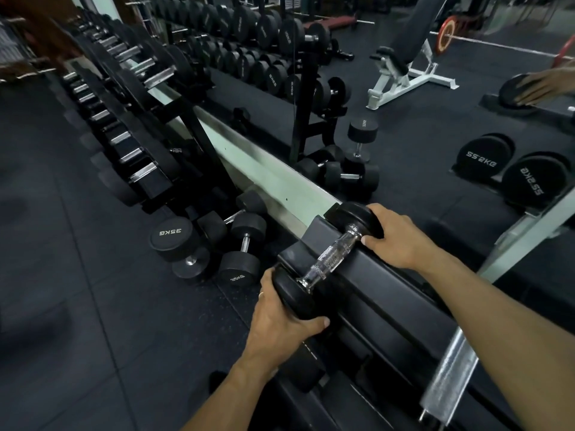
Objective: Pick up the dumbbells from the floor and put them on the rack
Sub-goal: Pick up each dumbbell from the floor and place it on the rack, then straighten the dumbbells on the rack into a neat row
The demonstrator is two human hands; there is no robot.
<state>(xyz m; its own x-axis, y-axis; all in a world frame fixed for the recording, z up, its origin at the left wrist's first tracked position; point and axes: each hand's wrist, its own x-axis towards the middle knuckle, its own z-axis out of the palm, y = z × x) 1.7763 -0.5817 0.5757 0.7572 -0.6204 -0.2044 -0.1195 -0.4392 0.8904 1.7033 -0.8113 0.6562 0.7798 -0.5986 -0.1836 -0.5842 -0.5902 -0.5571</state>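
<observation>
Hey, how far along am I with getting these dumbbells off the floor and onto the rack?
Partly done. The long rack on the left already holds rows of dumbbells. In hand: your left hand and right hand each grip one head of a dumbbell, lying on the near rack's top rail. Left: a cluster of floor dumbbells, two marked 35KG, between the two racks.

A big mirror (420,144) stands along the wall at twelve o'clock. In its reflection, a white bench (404,70) is at one o'clock and a red weight plate (444,38) is beside it. The dark rubber floor (62,244) lies at nine o'clock.
</observation>
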